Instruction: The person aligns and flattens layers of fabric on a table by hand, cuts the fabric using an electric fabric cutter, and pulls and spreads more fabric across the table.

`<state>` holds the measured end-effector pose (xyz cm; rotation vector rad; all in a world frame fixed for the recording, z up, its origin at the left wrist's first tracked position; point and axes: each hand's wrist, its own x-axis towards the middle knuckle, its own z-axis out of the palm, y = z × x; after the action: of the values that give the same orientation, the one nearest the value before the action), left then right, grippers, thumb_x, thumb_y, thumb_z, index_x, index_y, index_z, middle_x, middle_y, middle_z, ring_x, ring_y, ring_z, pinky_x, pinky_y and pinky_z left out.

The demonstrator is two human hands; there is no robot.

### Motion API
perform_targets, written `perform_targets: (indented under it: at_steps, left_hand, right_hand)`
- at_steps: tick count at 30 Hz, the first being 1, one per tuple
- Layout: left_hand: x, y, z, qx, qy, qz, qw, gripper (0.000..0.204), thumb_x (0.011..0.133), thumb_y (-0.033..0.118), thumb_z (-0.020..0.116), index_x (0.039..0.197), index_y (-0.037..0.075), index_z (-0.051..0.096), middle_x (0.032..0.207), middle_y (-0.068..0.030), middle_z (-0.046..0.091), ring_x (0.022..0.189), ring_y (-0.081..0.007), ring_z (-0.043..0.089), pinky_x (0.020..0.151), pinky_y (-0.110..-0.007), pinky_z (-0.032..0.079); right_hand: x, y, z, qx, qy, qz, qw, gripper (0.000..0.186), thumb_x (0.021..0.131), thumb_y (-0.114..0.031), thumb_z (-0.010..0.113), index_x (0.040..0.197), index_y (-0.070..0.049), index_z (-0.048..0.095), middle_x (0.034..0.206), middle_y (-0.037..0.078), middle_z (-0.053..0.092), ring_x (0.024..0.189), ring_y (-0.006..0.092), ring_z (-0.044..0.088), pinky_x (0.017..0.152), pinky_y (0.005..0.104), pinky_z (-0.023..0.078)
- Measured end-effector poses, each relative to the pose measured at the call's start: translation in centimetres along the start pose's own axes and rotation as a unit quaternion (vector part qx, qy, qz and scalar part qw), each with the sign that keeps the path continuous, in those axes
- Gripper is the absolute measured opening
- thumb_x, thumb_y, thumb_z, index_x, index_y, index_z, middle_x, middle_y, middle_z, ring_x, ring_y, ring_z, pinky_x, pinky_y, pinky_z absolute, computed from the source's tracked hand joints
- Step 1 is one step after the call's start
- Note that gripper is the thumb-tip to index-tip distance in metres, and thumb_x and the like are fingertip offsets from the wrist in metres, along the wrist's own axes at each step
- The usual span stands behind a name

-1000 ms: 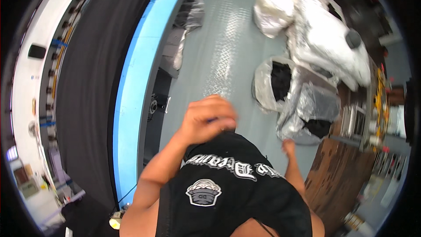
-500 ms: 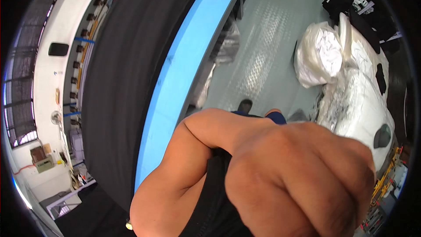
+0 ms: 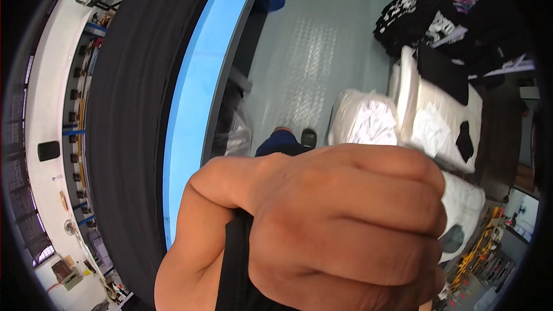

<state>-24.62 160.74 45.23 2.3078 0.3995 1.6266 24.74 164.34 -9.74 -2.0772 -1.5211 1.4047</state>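
Note:
My left hand (image 3: 345, 224) is raised close to the camera and fills the lower middle of the view. Its fingers are curled in, knuckles outward, and the palm side is hidden. Whatever the fingers may hold cannot be made out. The bent left arm (image 3: 190, 242) comes up from the lower left, beside a black strap or cloth (image 3: 233, 265). No right hand shows. Nearest beyond the hand lies a clear plastic bag of white cloth (image 3: 368, 118), on the floor side and not visibly touched.
Black fabric (image 3: 127, 109) covers a long table with a blue edge (image 3: 196, 80) on my left. White bundles (image 3: 440, 115) with black cloth (image 3: 443, 72) on top stand at right. Printed black garments (image 3: 406, 14) lie farther back. Grey floor (image 3: 299, 52) runs between, with my shoe (image 3: 309, 137) on it.
The view has turned, so the table has slid left and the wrapped bundles have shifted left and lower. My left hand remains curled near the camera, now a little farther left.

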Motion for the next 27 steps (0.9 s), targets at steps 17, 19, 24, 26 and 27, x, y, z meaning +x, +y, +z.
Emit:
perform_targets:
  at_steps: [17, 19, 24, 26, 27]
  left_hand:
    - [13.2, -56.6, -15.6, 0.119, -0.200, -0.108, 0.966, 0.008, 0.073, 0.015, 0.063, 0.078, 0.009, 0.062, 0.089, -0.0043, 0.059, 0.089, -0.0241, 0.056, 0.080, -0.037, 0.043]
    - [6.5, -67.2, -17.5, 0.127, -0.161, -0.249, 0.947, 0.008, 0.074, 0.015, 0.061, 0.072, 0.007, 0.061, 0.081, -0.0103, 0.059, 0.082, -0.0307, 0.058, 0.074, -0.043, 0.045]
    - [-23.0, -79.8, -25.1, 0.223, -0.239, -0.636, 0.699, 0.051, 0.084, 0.051, 0.058, 0.103, 0.004, 0.063, 0.107, -0.0199, 0.062, 0.101, -0.0362, 0.058, 0.086, -0.045, 0.046]
    - [-33.8, -78.0, -24.8, 0.080, -0.279, -0.846, 0.448, 0.078, 0.083, 0.069, 0.045, 0.124, 0.003, 0.053, 0.120, -0.0212, 0.056, 0.109, -0.0368, 0.056, 0.089, -0.049, 0.045]
    - [-29.6, -78.2, -22.8, -0.061, -0.133, -0.933, 0.327, 0.094, 0.079, 0.079, 0.035, 0.129, 0.000, 0.049, 0.126, -0.0227, 0.052, 0.113, -0.0382, 0.051, 0.091, -0.054, 0.043]
  right_hand:
    - [30.8, -32.2, -1.1, 0.138, -0.040, -0.009, 0.990, 0.018, 0.085, -0.026, 0.059, 0.087, -0.008, 0.063, 0.071, 0.003, 0.059, 0.066, 0.0168, 0.059, 0.055, 0.0298, 0.047]
    - [36.4, -37.7, -1.2, 0.125, -0.042, -0.040, 0.990, 0.015, 0.084, -0.023, 0.058, 0.084, -0.008, 0.061, 0.070, 0.003, 0.058, 0.064, 0.0168, 0.058, 0.054, 0.0296, 0.046]
    - [51.8, -52.1, -4.1, 0.056, -0.088, -0.120, 0.987, 0.010, 0.082, -0.017, 0.054, 0.076, -0.010, 0.057, 0.067, 0.003, 0.055, 0.061, 0.0166, 0.055, 0.052, 0.0291, 0.044]
    - [59.1, -57.6, -5.9, 0.023, -0.124, -0.152, 0.980, 0.010, 0.082, -0.015, 0.052, 0.073, -0.010, 0.056, 0.065, 0.003, 0.054, 0.060, 0.0166, 0.055, 0.051, 0.0289, 0.043]
    - [62.0, -58.6, -7.2, 0.002, -0.098, -0.153, 0.983, 0.010, 0.081, -0.013, 0.052, 0.072, -0.010, 0.055, 0.065, 0.003, 0.053, 0.059, 0.0166, 0.054, 0.051, 0.0288, 0.043]
